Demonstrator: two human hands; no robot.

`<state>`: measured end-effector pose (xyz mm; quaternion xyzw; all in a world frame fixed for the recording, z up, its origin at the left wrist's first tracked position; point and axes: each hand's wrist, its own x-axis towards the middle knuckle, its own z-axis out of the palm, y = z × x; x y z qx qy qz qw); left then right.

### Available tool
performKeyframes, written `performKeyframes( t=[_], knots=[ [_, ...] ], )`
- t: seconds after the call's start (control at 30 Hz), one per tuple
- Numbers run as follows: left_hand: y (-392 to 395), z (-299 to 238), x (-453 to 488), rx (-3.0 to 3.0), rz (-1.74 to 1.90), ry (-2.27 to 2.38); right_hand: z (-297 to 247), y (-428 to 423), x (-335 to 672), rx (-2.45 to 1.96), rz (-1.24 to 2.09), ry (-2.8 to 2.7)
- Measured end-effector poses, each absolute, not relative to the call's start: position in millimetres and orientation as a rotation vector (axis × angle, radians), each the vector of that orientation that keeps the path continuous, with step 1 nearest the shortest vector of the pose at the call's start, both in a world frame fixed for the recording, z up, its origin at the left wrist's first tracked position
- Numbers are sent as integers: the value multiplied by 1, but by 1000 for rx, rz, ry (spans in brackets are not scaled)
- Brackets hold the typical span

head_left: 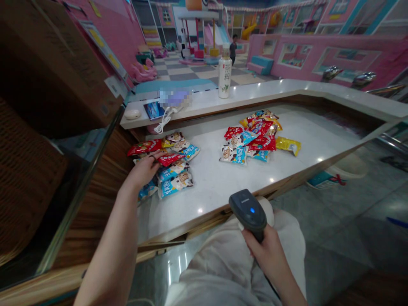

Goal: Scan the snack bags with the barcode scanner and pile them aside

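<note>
At the far left stand a wicker basket (28,182) and, beyond it, a large cardboard box (60,63). The left hand (145,172) lies over the left pile of snack packets (175,185) on the white counter (210,170), fingers partly spread and touching a red packet (172,160); whether they grip it, I cannot tell. Hand and overlaps hide some packets: at least two red and three blue-and-white ones show.

A raised ledge (255,87) bounds the counter's far side. On it, left to right, are one white oval object (132,114), one flat blue item (154,110), a partly blurred purple thing (178,98) with a white cable (163,121), and one upright bottle (225,78), partly in front of a distant person (233,49).

Nearer, the right hand (266,248) is wrapped round the handle of one dark scanner (247,208), its blue light lit. Beyond it lies the right pile of packets (261,136), with three blue-and-white ones visible and red ones overlapping too much to count; one yellow packet (288,145) sits at its right edge. Farther right are two chrome fittings (331,73).
</note>
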<state>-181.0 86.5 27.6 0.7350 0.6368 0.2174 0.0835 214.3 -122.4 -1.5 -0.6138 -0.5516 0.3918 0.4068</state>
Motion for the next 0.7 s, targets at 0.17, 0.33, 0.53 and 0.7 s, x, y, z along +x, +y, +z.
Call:
performKeyframes(
  t=[0.17,0.33,0.53,0.7],
  knots=[
    [77,39,-150,1851,1120,1795,0,-122,214,-1527,995,-1366],
    [67,42,-93,1265,1407,1211,5,-121,213,-1529,983,-1381],
    [48,16,-23,729,1311,987,7,-120,213,-1529,984,-1370],
    [36,-13,11,612,1265,934,7,-121,211,-1543,1006,-1355]
  ],
)
